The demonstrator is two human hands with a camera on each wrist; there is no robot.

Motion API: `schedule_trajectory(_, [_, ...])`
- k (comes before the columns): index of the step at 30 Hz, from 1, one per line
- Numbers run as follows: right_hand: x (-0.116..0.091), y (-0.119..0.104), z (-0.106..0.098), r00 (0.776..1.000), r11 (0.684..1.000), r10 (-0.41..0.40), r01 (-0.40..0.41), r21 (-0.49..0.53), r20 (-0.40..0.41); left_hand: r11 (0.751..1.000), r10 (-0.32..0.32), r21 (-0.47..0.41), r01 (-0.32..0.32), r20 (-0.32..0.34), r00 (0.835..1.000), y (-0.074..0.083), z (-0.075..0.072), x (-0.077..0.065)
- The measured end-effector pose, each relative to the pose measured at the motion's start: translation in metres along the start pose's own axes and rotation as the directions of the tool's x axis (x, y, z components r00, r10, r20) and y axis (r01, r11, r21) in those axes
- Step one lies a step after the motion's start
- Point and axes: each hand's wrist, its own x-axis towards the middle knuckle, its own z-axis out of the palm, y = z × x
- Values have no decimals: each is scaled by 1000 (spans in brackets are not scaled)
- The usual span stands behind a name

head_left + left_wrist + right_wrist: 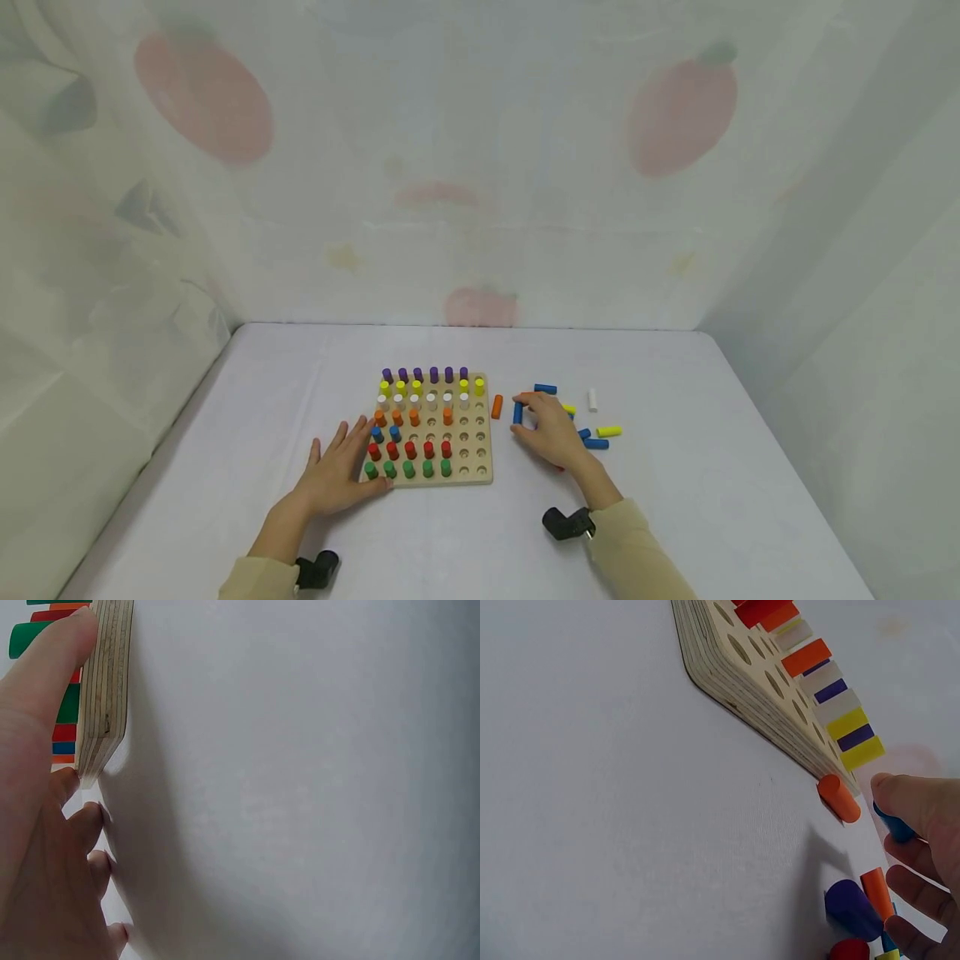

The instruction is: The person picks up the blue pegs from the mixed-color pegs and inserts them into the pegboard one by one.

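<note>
A square wooden pegboard [477,476] carries rows of upright pegs in purple, yellow, white, orange, blue, red and green. My left hand [330,477] rests at the board's left side with its fingers spread, the thumb on the near left corner by a green peg [371,471]. In the left wrist view that thumb lies against the layered board edge [109,682]. To the right of the board, my right hand [553,431] pinches a blue peg [518,412] between thumb and fingers. The right wrist view shows this blue peg [894,823] partly hidden by the thumb.
A loose orange peg [497,407] lies between the board and my right hand. Several more pegs are scattered around that hand, among them a white peg [592,400], a yellow peg [609,432] and a blue peg [545,389]. Printed curtains surround the white table [720,500].
</note>
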Motion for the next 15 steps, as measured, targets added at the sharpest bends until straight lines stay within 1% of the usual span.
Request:
schedule_trajectory(8, [4,-11,-1,999,999,37,-37,9,27,1000,3,8,-3,2,1000,-1,-1,1])
schedule_trajectory(11, [7,-16,0,998,998,50,-51,35,35,1000,3,8,-3,3,1000,-1,-1,1])
schedule_trajectory(15, [10,-21,2,999,998,31,-33,60,31,1000,3,12,-3,2,1000,-1,-2,1])
